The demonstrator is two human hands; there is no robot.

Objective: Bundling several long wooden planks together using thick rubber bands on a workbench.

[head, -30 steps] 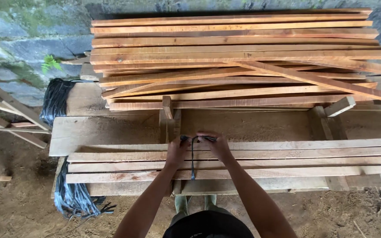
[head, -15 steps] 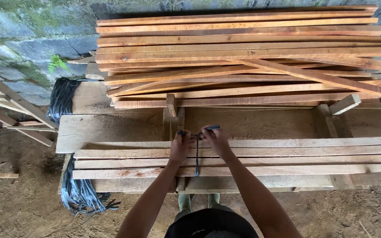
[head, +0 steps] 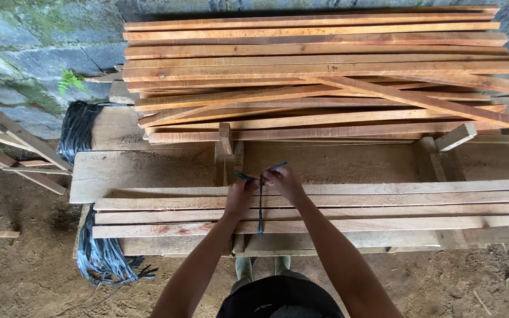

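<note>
A dark plastic strap (head: 260, 206) runs across a bundle of long wooden slats (head: 384, 209) lying on a plank workbench (head: 148, 168). My left hand (head: 240, 197) and my right hand (head: 285, 184) meet on top of the bundle, each pinching one end of the strap where the ends cross. The strap's ends stick out to the left and upper right of my fingers. Both forearms reach up from the bottom of the view.
A large stack of wooden slats (head: 319, 70) lies at the back of the bench against a stone wall (head: 25, 53). Bunches of black straps hang at the bench's left end (head: 78, 129) and lower left (head: 104, 256). A wooden frame (head: 13, 147) leans on the left over the dirt floor.
My hands have stayed on the strap over the bundle, with the right hand shifting slightly and the strap's upper end now sticking out further to the upper right.
</note>
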